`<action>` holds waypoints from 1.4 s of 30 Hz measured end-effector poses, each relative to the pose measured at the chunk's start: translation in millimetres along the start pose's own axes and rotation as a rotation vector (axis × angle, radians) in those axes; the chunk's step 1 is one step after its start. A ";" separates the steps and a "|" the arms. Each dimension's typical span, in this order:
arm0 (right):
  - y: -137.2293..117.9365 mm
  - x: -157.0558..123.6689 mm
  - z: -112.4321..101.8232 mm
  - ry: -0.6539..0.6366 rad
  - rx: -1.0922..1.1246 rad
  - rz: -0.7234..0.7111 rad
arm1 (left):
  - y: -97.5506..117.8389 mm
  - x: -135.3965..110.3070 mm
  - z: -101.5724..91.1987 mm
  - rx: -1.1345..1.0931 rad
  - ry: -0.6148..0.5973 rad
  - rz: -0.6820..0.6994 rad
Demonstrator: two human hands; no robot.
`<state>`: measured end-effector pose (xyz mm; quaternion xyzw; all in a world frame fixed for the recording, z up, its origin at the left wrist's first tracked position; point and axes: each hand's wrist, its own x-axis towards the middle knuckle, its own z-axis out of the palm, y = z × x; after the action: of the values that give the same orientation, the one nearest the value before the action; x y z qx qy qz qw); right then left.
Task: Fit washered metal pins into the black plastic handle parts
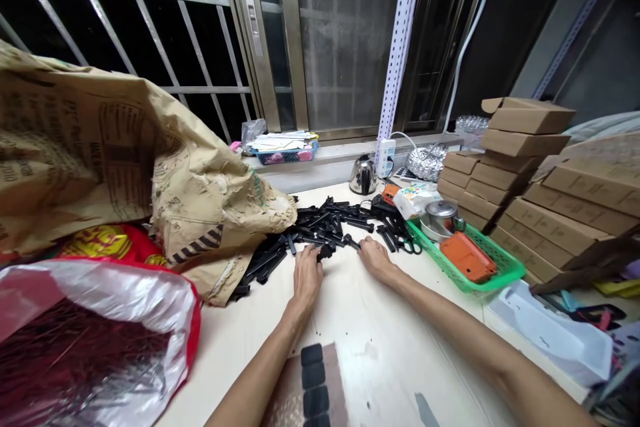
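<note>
A heap of black rod-shaped plastic parts (327, 219), some with a rounded knob at one end, lies at the far middle of the table. At its near edge my left hand (307, 275) has its fingers closed around one black part (325, 251), whose knob sticks out on the right. To the right, my right hand (376, 257) pinches the near end of another black part (350, 240); its knob points left toward the heap. Fingertips of both hands are partly hidden. Nearer me, several black rounded-square pads (313, 375) lie in a row on a brownish sheet (340, 373).
A torn brown paper sack (215, 200) leans over the heap's left side. Below it is an open red-and-white bag (193, 320) of thin dark pieces. At right stand a green basket (515, 275) with an orange case, stacked cardboard boxes (555, 227) and a white tray (555, 333).
</note>
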<state>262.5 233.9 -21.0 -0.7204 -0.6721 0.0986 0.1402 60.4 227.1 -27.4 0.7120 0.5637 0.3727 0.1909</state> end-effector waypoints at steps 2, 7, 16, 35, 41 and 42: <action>5.4 4.8 3.2 0.036 -0.014 0.029 | -6.0 11.5 11.3 0.194 -0.064 0.104; 16.2 38.0 -1.8 0.078 -0.001 0.066 | -9.7 26.9 27.8 0.560 -0.181 0.173; 6.5 70.7 6.8 -0.026 0.054 0.155 | 11.1 -5.1 12.4 0.660 -0.186 0.090; -6.8 39.7 1.5 -0.090 0.087 0.203 | 52.6 -71.3 -42.1 -1.018 -0.104 -0.955; -32.7 -62.1 -11.2 -0.001 0.272 -0.135 | 50.6 -86.5 -39.3 -1.117 -0.014 -0.872; -41.6 -78.3 -12.7 0.028 0.365 -0.221 | 51.4 -89.4 -38.8 -1.142 -0.002 -0.855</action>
<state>221.6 157.4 1.3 -0.6064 -0.7159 0.1926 0.2875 57.7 121.9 5.2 0.2179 0.5102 0.5014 0.6639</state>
